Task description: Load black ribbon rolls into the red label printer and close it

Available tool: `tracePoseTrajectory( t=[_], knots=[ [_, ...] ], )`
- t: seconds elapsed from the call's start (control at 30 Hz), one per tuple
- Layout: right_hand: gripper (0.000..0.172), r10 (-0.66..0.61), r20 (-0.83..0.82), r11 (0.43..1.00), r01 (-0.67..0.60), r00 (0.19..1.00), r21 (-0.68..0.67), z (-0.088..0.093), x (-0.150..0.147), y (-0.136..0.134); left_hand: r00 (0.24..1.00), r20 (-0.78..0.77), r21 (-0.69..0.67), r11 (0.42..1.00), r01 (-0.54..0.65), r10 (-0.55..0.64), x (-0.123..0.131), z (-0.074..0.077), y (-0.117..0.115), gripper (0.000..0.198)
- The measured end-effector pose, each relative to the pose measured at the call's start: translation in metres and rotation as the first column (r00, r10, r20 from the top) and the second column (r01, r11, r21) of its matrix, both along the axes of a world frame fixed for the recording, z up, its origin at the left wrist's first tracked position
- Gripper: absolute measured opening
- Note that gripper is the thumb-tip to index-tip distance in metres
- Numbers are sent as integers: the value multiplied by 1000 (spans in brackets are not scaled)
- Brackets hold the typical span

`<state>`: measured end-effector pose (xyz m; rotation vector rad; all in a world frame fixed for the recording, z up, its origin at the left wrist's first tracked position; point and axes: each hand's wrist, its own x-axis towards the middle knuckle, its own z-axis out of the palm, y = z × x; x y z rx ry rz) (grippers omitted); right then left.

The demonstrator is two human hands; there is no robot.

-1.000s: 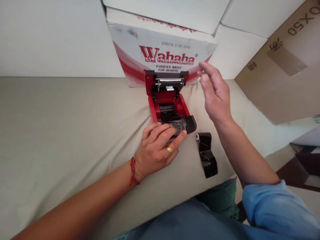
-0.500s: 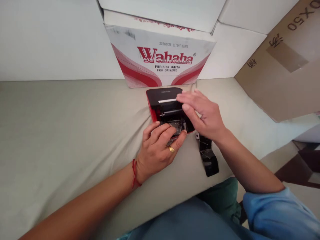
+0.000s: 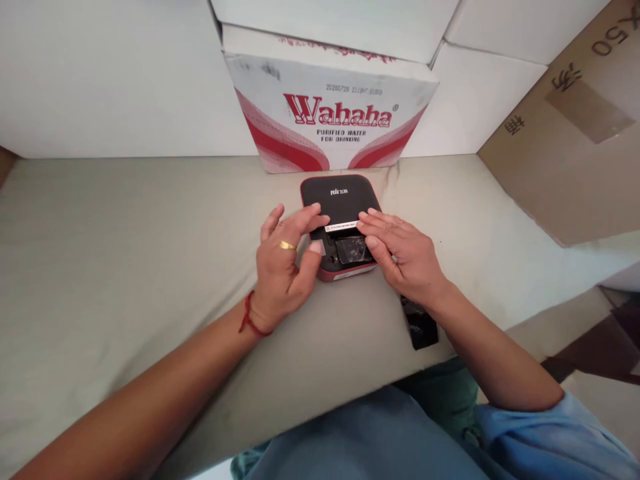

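Observation:
A small printer (image 3: 341, 203) with a black top and red rim lies flat on the cloth, its lid lowered. Black film (image 3: 353, 249) shows in the gap in front of the lid's white label strip (image 3: 341, 227). Along the printer's left side, my left hand (image 3: 290, 260) has its fingers spread, fingertips at the lid and thumb by the front left corner. My right hand (image 3: 407, 250) lays its outstretched fingers on the right of the lid's front edge. Partly under my right wrist, a strip of black film (image 3: 421, 325) rests on the cloth.
Behind the printer leans a white and red water carton (image 3: 340, 110), with white boxes (image 3: 495, 93) around it. A brown carton (image 3: 575, 153) stands at the right. The pale cloth (image 3: 150, 227) covers the surface up to its front edge by my body.
The printer's lid has come down over the roller. My left hand has moved from the printer's front up to its left side; my right hand has come lower with the lid.

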<state>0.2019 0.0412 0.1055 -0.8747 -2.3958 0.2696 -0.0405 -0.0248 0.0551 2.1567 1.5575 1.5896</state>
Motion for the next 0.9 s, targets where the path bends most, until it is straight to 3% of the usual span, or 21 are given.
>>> tracePoseTrajectory(
  t=[0.2, 0.3, 0.37, 0.5, 0.63, 0.7, 0.77, 0.9],
  knots=[
    [40, -20, -38, 1000, 20, 999, -6, -8, 1, -2, 985, 141, -26, 995, 101, -96, -7, -10, 11, 35],
    [41, -28, -34, 1000, 29, 999, 10, -14, 2, -8, 950, 254, -40, 979, 199, -183, -8, -17, 17, 47],
    [41, -33, -62, 998, 36, 998, 49, -18, 2, -17, 911, 355, -35, 970, 239, -211, -12, -26, 23, 66],
    [41, 20, -133, 985, 4, 991, 175, -27, 5, -41, 785, 563, -89, 926, 368, -258, -23, -45, 37, 106],
    [48, 37, -127, 973, -7, 991, 232, -35, 11, -52, 598, 729, -93, 817, 569, -333, -23, -52, 43, 115],
    [52, 37, -118, 969, -6, 992, 247, -38, 13, -53, 543, 766, -87, 781, 618, -344, -19, -50, 42, 117],
    [55, 32, -110, 969, -4, 993, 246, -39, 15, -52, 537, 778, -115, 766, 633, -326, -15, -47, 38, 119],
    [54, 15, -88, 977, 4, 996, 213, -33, 16, -53, 606, 746, -217, 759, 614, -277, -10, -43, 33, 121]
  ],
)
